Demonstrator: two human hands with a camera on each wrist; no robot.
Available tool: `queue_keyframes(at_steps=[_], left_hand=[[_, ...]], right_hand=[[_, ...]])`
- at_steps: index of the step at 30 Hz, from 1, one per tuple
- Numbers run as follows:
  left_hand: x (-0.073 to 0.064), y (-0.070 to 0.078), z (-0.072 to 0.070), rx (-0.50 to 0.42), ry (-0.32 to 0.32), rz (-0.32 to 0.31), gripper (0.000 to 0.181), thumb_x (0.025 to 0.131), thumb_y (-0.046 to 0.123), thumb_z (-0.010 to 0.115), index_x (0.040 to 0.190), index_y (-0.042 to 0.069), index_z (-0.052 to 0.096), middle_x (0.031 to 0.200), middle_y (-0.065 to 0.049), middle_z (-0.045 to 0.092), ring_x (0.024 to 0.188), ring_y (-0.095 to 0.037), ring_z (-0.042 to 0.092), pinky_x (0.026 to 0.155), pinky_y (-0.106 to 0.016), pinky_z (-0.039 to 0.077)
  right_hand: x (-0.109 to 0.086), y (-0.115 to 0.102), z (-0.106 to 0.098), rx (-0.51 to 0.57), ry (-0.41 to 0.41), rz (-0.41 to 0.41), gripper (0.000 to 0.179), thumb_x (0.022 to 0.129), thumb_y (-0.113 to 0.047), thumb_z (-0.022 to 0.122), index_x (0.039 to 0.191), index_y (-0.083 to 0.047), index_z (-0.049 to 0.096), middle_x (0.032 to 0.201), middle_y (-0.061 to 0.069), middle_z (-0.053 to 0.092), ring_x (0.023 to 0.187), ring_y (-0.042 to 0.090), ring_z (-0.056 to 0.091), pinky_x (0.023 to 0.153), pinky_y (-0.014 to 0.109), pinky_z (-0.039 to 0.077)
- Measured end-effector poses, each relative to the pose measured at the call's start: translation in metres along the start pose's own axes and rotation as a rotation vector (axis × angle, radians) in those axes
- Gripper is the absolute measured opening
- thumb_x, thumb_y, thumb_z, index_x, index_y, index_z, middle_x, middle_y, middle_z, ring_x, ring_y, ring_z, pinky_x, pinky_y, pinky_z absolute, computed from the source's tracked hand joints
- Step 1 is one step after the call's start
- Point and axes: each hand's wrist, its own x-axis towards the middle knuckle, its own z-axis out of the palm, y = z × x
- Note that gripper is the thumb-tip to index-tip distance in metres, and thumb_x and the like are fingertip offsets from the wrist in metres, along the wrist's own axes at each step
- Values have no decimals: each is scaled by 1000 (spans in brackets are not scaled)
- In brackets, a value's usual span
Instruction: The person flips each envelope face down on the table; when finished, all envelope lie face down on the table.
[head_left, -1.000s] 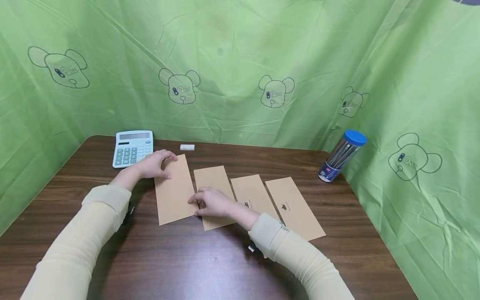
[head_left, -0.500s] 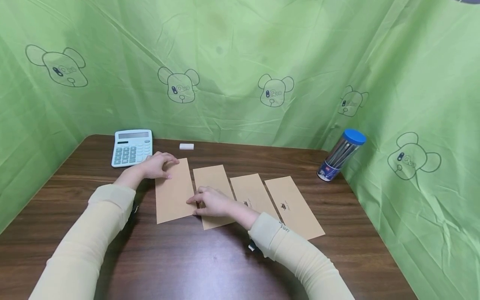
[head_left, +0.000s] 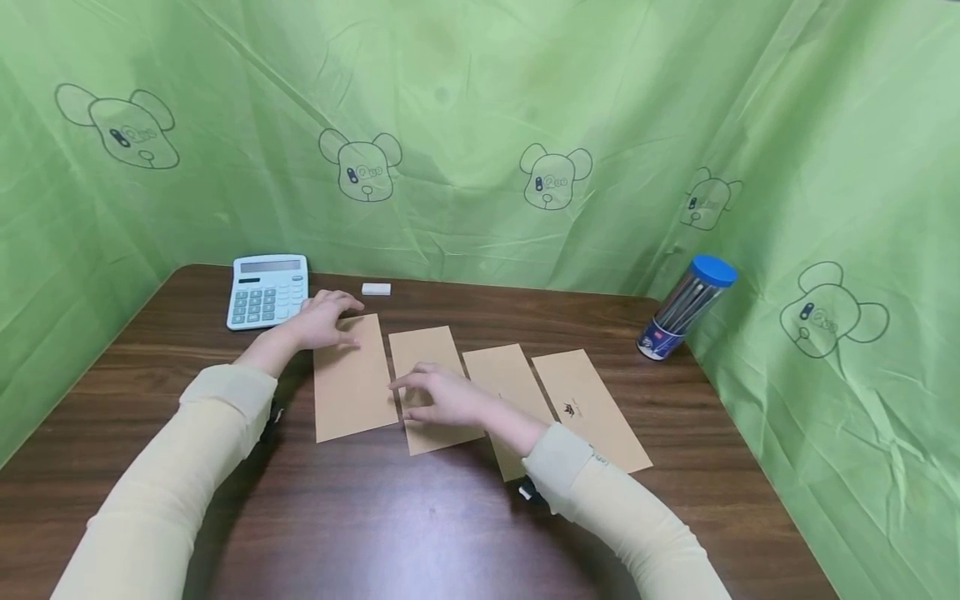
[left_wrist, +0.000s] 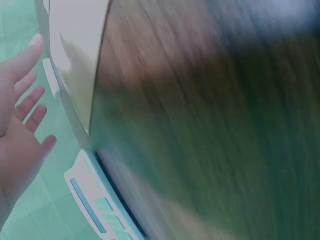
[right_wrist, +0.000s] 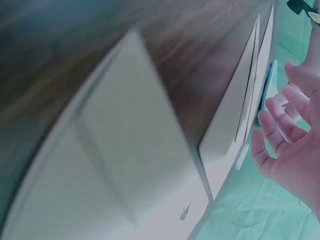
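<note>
Several brown paper envelopes lie in a row on the wooden table. My left hand (head_left: pixel 324 321) hovers over the top left of the leftmost envelope (head_left: pixel 356 383), its fingers loosely spread and holding nothing. In the left wrist view its fingers stand apart from the paper. My right hand (head_left: pixel 446 396) is above the second envelope (head_left: pixel 426 342), which it partly hides, with relaxed fingers and nothing in them. My right forearm crosses over the third envelope (head_left: pixel 498 367). The rightmost envelope (head_left: pixel 588 404) shows a small dark crown print.
A light blue calculator (head_left: pixel 268 292) lies at the back left, close to my left hand. Near the back edge is a white eraser (head_left: pixel 376 289). A clear tube of pencils with a blue lid (head_left: pixel 678 312) stands at the right. Green curtains (head_left: pixel 465 125) hang around the table (head_left: pixel 375 525).
The leftmost envelope has shifted slightly and its top edge is nearer. Both hands have come off it; the right has moved a little to the right, the left a little farther back.
</note>
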Motion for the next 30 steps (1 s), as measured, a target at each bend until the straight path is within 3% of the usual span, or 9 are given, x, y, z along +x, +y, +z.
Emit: queue_keyframes(at_steps=[6,12,22,30], left_hand=[[5,16,4,21,40,-2,70,76,38,76,130,2,51,137,-22,44,126,-43,30,97,-62,22],[9,29,16,21,30,0,78,75,47,74,134,3,48,141,-21,42,130,-41,29,100,-63,19],[7,44,31,4,-26,42,86,74,48,76,138,1,44,142,-20,42,130,-39,31,101,-61,21],[8,50,35,21,-32,53,80,71,49,77,131,2,53,130,-19,50,120,-36,38,96,-55,28]], right_hand=[[-19,9,-8,-73,27,36,51,83,-32,71,130,-17,57,121,1,59,112,16,53,98,33,42],[-36,18,-10,-144,23,36,53,82,-35,71,129,-15,57,130,6,54,122,20,48,109,39,32],[-58,33,-9,-142,-20,81,60,81,-37,72,132,-11,53,139,13,46,129,29,42,110,43,30],[-63,34,-8,-153,-71,124,61,83,-39,70,133,-10,53,142,11,45,134,30,37,112,42,26]])
